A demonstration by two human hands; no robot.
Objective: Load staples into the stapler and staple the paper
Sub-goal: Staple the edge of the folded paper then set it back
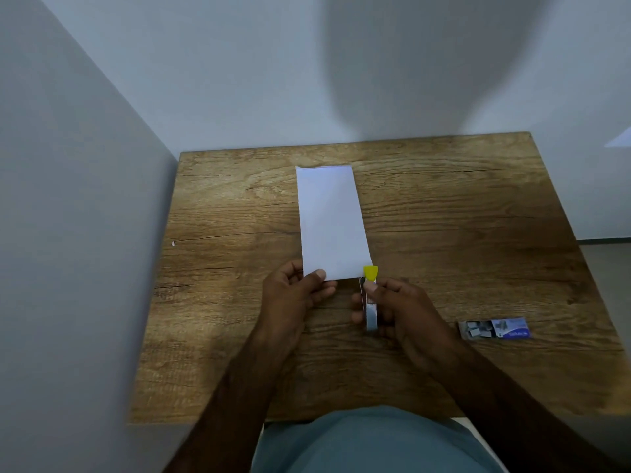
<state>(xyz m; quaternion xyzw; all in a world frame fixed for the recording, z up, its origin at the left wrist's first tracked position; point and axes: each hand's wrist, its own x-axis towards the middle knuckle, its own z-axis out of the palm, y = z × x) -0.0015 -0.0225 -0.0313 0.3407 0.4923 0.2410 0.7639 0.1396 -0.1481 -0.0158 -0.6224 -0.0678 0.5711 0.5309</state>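
Stapler gripped in right hand, left hand pinching paper

Wooden table bears paper, staple box.

the print on the staple box is too blurred to read.

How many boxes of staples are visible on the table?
1. The staple box lies open on the table, to the right of the right hand. No other box shows.
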